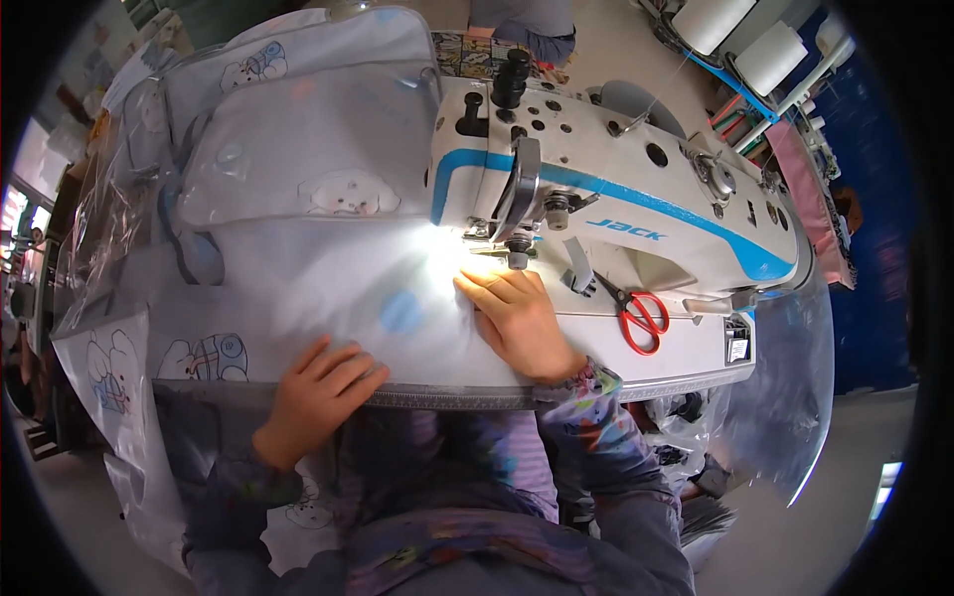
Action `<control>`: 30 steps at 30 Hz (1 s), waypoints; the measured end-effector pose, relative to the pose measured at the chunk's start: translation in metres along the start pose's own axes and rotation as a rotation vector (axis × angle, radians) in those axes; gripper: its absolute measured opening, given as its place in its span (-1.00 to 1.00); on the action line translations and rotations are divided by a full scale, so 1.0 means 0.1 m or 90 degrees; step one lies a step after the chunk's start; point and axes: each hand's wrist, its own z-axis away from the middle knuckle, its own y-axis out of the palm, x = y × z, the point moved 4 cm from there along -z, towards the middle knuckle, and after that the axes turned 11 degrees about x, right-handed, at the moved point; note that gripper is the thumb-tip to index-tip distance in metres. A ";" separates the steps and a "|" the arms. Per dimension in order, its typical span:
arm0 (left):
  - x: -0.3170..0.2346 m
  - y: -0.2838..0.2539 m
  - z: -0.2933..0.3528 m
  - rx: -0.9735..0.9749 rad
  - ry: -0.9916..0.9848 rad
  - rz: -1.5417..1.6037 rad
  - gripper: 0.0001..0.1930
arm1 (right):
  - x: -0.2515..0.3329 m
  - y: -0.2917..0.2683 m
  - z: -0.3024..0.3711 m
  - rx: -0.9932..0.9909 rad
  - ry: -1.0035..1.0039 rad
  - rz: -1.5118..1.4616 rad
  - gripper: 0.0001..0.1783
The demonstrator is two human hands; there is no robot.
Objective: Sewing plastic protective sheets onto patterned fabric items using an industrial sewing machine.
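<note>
Right grip [527, 323] lies fingers together on white, animal-printed sheet material [328, 268]; whether pinching, cannot tell. Left grip [323, 395], fingers slightly apart, rests on it too. White-and-blue metal sewing machine [636, 194] blocks reach ahead; red-handled scissors [644, 324] lie right of right grip, on white table [686, 355].

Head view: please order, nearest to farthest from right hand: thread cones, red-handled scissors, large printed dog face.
1. Red-handled scissors, just to the right.
2. Large printed dog face, upper left.
3. Thread cones, far upper right.
</note>
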 end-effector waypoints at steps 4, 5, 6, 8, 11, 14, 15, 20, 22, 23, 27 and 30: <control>0.13 -0.04 -0.16 -0.006 -0.011 0.034 -0.71 | 0.02 -0.01 -0.01 0.007 -0.001 0.000 -0.42; 0.17 -0.04 -0.20 -0.009 -0.014 0.035 -0.71 | 0.03 -0.01 -0.02 0.009 -0.004 0.002 -0.42; 0.20 -0.04 -0.24 -0.016 -0.015 0.042 -0.72 | 0.02 0.00 -0.02 0.015 0.006 0.003 -0.42; 0.28 -0.04 -0.32 -0.027 -0.017 0.049 -0.73 | 0.02 0.01 -0.02 0.021 0.012 0.007 -0.42; 0.38 -0.04 -0.46 -0.027 -0.018 0.056 -0.74 | 0.01 0.02 0.00 0.028 0.009 0.025 -0.40; 0.42 -0.06 -0.57 -0.019 -0.019 0.040 -0.75 | 0.02 0.03 -0.02 0.027 0.007 0.025 -0.39; 0.43 -0.05 -0.60 -0.012 -0.036 0.047 -0.73 | 0.02 0.03 -0.02 0.029 0.016 0.027 -0.38; 0.34 -0.08 -0.72 -0.006 -0.047 0.014 -0.69 | 0.03 0.03 -0.02 0.022 0.019 0.035 -0.37; 0.25 -0.07 -0.79 0.046 -0.097 -0.005 -0.64 | 0.02 0.03 -0.01 0.024 0.021 0.038 -0.37; 0.19 -0.06 -0.81 0.047 -0.098 -0.006 -0.64 | 0.03 0.03 -0.02 0.023 0.020 0.036 -0.37; -0.08 -0.04 -0.98 0.053 -0.099 -0.072 -0.70 | 0.06 0.00 -0.02 0.010 0.021 0.010 -0.40; -0.19 -0.05 -1.15 0.043 -0.082 -0.082 -0.77 | 0.18 -0.02 0.06 -0.015 0.038 -0.057 -0.47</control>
